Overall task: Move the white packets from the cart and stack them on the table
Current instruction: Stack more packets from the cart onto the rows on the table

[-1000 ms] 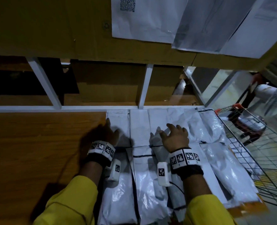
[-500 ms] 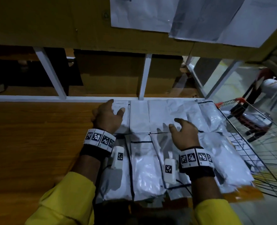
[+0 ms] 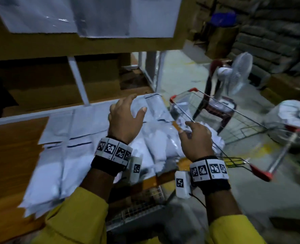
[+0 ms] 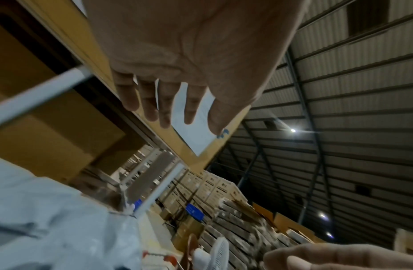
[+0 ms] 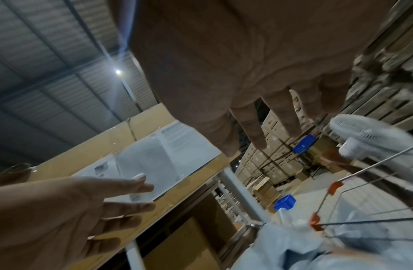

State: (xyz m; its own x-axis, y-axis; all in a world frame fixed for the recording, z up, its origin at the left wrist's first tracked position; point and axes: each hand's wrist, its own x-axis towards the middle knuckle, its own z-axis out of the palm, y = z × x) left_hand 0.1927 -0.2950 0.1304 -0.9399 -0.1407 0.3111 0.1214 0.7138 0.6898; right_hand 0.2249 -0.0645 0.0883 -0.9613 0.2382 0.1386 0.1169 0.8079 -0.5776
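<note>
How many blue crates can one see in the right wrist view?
2. The upper blue crate is left of the fan; the lower blue crate is below it, nearer. Others may be hidden.

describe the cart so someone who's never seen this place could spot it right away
Start at the wooden table covered with flat white packets; the cart stands on the floor against its right end, beyond the right hand. It is the only wire-mesh thing there, with red corner caps and crumpled white packets inside, in front of a white fan.
</note>
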